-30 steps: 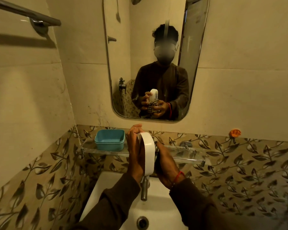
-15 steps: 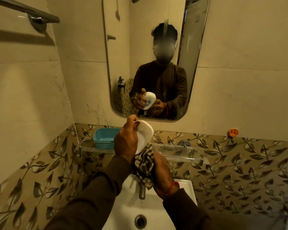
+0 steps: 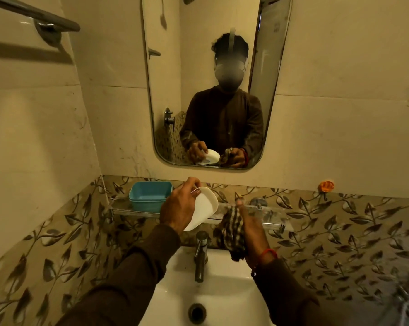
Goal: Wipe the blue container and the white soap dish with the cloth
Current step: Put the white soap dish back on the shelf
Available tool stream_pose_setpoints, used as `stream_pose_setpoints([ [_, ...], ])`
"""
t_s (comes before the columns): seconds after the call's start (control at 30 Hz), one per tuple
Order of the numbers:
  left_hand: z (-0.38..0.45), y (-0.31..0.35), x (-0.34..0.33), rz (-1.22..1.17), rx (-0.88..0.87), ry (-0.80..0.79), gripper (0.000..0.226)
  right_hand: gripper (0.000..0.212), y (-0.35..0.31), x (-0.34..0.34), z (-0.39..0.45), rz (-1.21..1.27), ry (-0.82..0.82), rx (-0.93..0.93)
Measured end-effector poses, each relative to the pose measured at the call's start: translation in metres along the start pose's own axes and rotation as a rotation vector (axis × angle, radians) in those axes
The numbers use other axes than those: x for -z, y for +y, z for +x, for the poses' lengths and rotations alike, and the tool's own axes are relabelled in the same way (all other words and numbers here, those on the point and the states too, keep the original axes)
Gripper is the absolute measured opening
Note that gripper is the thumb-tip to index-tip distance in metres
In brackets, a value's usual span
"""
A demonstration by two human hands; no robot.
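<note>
Blue container (image 3: pixel 149 196): sitting upright at the left end of the glass shelf (image 3: pixel 267 214); nothing showing inside.
Left hand (image 3: pixel 178 205): gripping the white soap dish (image 3: pixel 202 208), fingers curling over its far rim; dish is tilting, raised above the shelf, right of the container.
Right hand (image 3: pixel 250 229): bunching the checked cloth (image 3: pixel 231 231) in curled fingers, just right of the dish, apart from it.
Sink (image 3: pixel 222 300): lying below both hands, tap (image 3: pixel 200 257) between them.

You see a blue container (image 3: pixel 149 196), a white soap dish (image 3: pixel 202 209) and a dark-and-pale checked cloth (image 3: pixel 231 232). Your sleeves (image 3: pixel 128 278) are dark brown, the basin (image 3: pixel 213 295) white, the lower wall tiles (image 3: pixel 340 222) leaf-patterned, the hook (image 3: pixel 326 186) orange.
</note>
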State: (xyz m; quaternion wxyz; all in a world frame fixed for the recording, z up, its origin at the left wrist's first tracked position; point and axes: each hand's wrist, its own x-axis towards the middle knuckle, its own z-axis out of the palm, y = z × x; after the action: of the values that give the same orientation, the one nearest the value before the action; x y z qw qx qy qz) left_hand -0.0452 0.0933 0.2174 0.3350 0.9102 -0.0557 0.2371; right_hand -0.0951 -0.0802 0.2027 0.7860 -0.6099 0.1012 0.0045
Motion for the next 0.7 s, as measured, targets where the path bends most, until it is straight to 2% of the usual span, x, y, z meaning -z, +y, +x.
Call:
stream_pose_setpoints([
  [0.1, 0.008, 0.002, -0.002, 0.003, -0.087, -0.071, 0.016, 0.046, 0.008, 0.004, -0.002, -0.241, -0.014, 0.126],
  [0.27, 0.018, 0.008, -0.012, 0.024, -0.230, -0.242, 0.016, 0.035, -0.001, 0.006, 0.005, -0.404, -0.048, 0.189],
  [0.37, 0.025, 0.010, -0.014, -0.010, -0.251, -0.290, 0.016, 0.037, -0.003, 0.011, 0.011, -0.521, -0.053, 0.227],
  [0.53, 0.035, 0.009, -0.016, -0.011, -0.289, -0.374, 0.019, 0.028, -0.001, 0.011, 0.024, -0.793, -0.082, 0.271],
  [0.7, 0.050, 0.000, -0.014, -0.029, -0.317, -0.491, 0.045, 0.025, -0.013, 0.010, 0.046, -0.842, -0.012, 0.183],
])
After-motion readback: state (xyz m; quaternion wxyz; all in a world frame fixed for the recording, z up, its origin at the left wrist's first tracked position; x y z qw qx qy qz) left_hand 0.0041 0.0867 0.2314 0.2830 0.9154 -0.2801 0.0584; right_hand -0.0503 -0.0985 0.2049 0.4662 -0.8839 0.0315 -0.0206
